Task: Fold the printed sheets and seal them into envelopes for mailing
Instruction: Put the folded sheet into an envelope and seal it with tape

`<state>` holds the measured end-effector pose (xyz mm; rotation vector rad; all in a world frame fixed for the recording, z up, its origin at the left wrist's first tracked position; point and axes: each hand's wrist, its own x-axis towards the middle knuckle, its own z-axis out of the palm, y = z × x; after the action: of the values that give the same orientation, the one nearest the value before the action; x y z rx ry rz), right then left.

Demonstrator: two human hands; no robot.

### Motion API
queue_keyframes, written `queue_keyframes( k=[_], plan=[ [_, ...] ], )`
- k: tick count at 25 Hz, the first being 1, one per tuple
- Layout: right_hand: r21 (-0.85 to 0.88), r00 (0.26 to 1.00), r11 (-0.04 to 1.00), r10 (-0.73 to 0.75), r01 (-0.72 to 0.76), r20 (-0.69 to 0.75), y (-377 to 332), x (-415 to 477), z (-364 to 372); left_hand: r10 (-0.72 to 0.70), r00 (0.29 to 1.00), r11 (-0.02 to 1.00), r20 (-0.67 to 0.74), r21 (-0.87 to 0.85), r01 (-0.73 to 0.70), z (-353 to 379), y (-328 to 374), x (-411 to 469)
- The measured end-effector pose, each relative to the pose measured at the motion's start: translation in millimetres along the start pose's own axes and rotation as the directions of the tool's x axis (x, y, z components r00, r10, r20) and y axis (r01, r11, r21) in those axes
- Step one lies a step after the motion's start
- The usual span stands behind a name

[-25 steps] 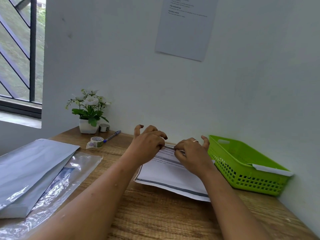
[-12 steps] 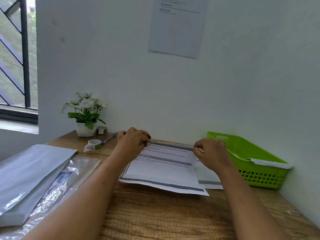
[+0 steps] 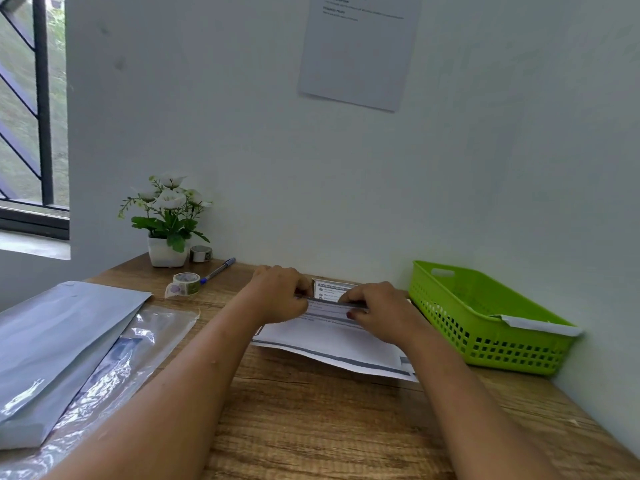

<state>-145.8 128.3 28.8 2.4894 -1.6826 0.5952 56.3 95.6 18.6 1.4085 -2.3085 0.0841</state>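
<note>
One head-worn view looks forward and down, close over the desk (image 3: 311, 410).

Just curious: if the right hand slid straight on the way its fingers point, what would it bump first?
Probably the left hand: the right hand points leftward along the printed sheet's fold, though depth is unclear.

A wood-grain tabletop (image 3: 311, 410) set into a corner carries printed sheets (image 3: 329, 344) near its far edge, with a green basket (image 3: 485, 327) by the right edge. A potted plant (image 3: 168, 251), two tape rolls (image 3: 187, 284) and a pen (image 3: 218, 270) occupy the far left corner; grey envelopes (image 3: 59, 341) overlap a clear plastic sleeve (image 3: 138, 351) along the left edge.
</note>
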Motion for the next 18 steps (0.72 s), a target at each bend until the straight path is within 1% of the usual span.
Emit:
queue_keyframes(
  k=[1,2,3,4,5,6,9,10,12,14,15,18],
  plan=[
    [0.016,0.999,1.0,-0.004,0.004,0.034,-0.7,1.4,1.2,0.011,0.999,0.999,0.049,-0.034,-0.009,0.4,5.1,-0.5],
    [0.024,0.997,1.0,-0.007,0.005,0.082,-1.8,2.5,3.3,0.002,0.995,0.993,0.101,-0.116,0.01,1.6,8.5,-0.7],
    [0.032,0.99,0.999,-0.007,0.003,0.138,-1.9,3.3,7.0,-0.013,0.989,0.976,0.15,-0.214,0.045,4.0,8.9,-0.5],
    [0.044,0.98,0.999,-0.003,-0.006,0.197,-1.8,3.6,10.3,-0.028,0.98,0.957,0.197,-0.277,0.083,7.6,7.2,0.2],
    [0.065,0.97,0.998,0.001,-0.018,0.242,-1.7,3.9,13.0,-0.043,0.971,0.946,0.237,-0.302,0.115,10.8,5.5,0.3],
    [0.089,0.962,0.996,0.003,-0.028,0.272,-2.4,4.0,13.8,-0.05,0.962,0.95,0.267,-0.285,0.128,12.9,3.3,0.3],
    [0.185,0.945,0.978,0.036,-0.101,0.325,-5.5,2.9,12.9,-0.018,0.943,0.978,0.332,-0.189,0.085,15.3,-0.7,-1.7],
    [0.188,0.941,0.975,0.049,-0.117,0.335,-6.0,3.9,14.4,-0.027,0.934,0.978,0.356,-0.184,0.098,16.8,-2.5,-1.3],
    [0.144,0.937,0.984,0.052,-0.108,0.345,-8.8,5.9,21.3,-0.047,0.924,0.97,0.38,-0.205,0.133,20.6,-5.9,-0.7],
    [0.072,0.931,0.995,0.043,-0.074,0.362,-11.8,8.3,28.5,-0.044,0.917,0.957,0.396,-0.248,0.153,25.1,-10.3,-0.7],
    [0.046,0.926,0.996,0.058,-0.081,0.374,-12.1,8.8,29.6,-0.039,0.914,0.951,0.404,-0.267,0.158,27.5,-12.5,-0.4],
    [0.03,0.901,0.98,0.169,-0.197,0.4,-1.2,7.2,20.4,-0.053,0.904,0.946,0.425,-0.269,0.182,31.1,-16.7,1.2]
  ],
)
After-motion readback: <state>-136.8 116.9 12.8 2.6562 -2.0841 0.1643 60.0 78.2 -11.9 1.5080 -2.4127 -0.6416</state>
